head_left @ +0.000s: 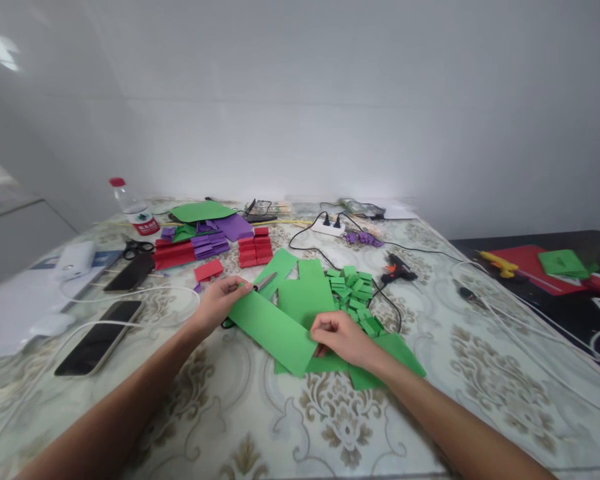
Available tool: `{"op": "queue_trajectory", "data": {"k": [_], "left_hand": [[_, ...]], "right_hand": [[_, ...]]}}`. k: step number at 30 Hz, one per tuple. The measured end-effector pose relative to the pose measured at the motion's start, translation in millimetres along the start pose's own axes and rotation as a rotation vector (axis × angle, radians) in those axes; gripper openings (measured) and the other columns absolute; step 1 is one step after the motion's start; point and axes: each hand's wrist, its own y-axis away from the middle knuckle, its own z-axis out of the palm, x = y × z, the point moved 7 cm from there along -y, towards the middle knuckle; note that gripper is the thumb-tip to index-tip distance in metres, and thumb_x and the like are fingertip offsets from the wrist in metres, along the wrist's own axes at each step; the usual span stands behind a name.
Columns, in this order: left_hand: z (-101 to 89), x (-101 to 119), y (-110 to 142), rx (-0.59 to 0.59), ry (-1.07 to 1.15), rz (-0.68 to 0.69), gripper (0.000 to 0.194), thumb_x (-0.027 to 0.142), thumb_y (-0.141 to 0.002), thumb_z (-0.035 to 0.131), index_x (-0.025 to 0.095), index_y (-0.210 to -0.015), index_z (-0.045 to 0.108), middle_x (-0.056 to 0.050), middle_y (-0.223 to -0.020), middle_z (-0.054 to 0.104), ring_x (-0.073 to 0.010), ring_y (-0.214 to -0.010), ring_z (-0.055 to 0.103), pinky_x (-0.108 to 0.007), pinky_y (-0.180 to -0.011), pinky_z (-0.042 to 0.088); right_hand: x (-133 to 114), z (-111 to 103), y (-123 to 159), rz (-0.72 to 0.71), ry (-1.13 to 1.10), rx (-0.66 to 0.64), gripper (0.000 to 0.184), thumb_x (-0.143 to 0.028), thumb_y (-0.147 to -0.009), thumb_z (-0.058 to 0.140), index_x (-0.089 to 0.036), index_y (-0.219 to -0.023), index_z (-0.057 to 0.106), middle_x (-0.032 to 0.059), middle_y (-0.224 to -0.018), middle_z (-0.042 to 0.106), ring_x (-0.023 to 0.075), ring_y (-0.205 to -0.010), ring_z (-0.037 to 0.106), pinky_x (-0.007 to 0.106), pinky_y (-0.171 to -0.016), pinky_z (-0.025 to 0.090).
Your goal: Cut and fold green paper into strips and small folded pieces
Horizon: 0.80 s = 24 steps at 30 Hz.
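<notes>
A long green paper strip is stretched between my two hands over the table. My left hand pinches its upper left end, and my right hand grips its right end between thumb and fingers. Scissors lie just behind my left hand, their blades pointing away to the right and their handles mostly hidden. Larger green sheets rest under and behind the strip. Beyond my right hand is a heap of small folded green pieces. Another green sheet lies partly under my right wrist.
Red folded stacks and purple folded strips sit at the back left, near a bottle. Two phones lie on the left. A glue gun and a power strip stand behind, with cables crossing the table.
</notes>
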Motion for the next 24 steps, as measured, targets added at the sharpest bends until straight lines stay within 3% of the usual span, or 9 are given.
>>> {"op": "queue_trajectory", "data": {"k": [18,24], "left_hand": [[-5.4,0.7,0.1,0.072,0.091,-0.015,0.054,0.068,-0.066,0.081,0.016,-0.078,0.067,0.000,-0.064,0.065,-0.0152,-0.057,0.057,-0.024,-0.052,0.042],[3.6,0.6,3.1,0.038,0.100,-0.025,0.052,0.067,-0.069,0.079,0.017,-0.077,0.066,0.001,-0.063,0.064,-0.0149,-0.055,0.057,-0.024,-0.053,0.041]], "right_hand": [[1.3,-1.1,-1.5,0.014,-0.037,0.018,0.012,-0.027,-0.071,0.058,-0.019,-0.062,0.060,0.0023,-0.056,0.070,0.0133,-0.050,0.060,0.024,-0.054,0.049],[1.5,0.1,-3.1,0.021,-0.051,0.027,0.017,-0.035,-0.073,0.062,-0.018,-0.070,0.060,0.0022,-0.059,0.070,0.0149,-0.052,0.062,0.026,-0.054,0.049]]}}
